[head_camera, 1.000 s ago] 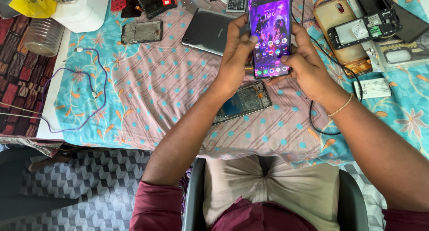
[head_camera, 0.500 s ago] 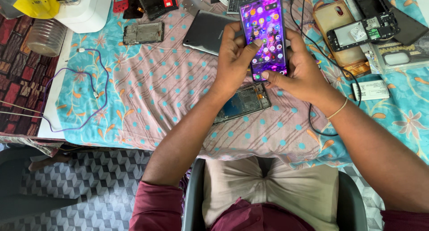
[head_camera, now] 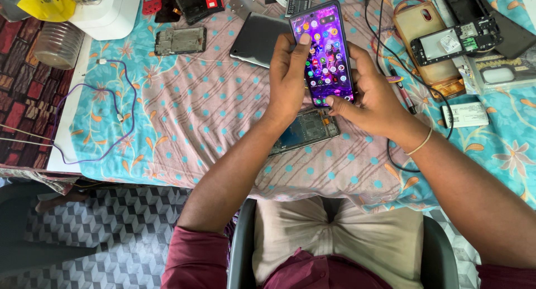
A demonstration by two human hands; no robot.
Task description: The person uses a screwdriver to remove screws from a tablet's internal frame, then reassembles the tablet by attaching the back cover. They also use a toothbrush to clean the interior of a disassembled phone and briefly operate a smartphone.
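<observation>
Both hands grip a lit smartphone (head_camera: 325, 54) above the counter (head_camera: 212, 127): left hand (head_camera: 287, 77) thumb on screen, right hand (head_camera: 374, 96) cradling its lower edge.

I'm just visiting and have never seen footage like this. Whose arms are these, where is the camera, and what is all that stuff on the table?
There is no machine here. A person wears a camera on the head, so you look down over their own arms and lap. Both hands hold a lit smartphone with a purple screen full of app icons. The left hand grips its left edge with the thumb on the glass; the right hand cradles the lower right edge.

Below the hands lies an opened phone frame on a pink dotted cloth. Around it are a dark tablet, another bare phone frame, a purple cable, a black cable, a phone with its back off and a white battery.
</observation>
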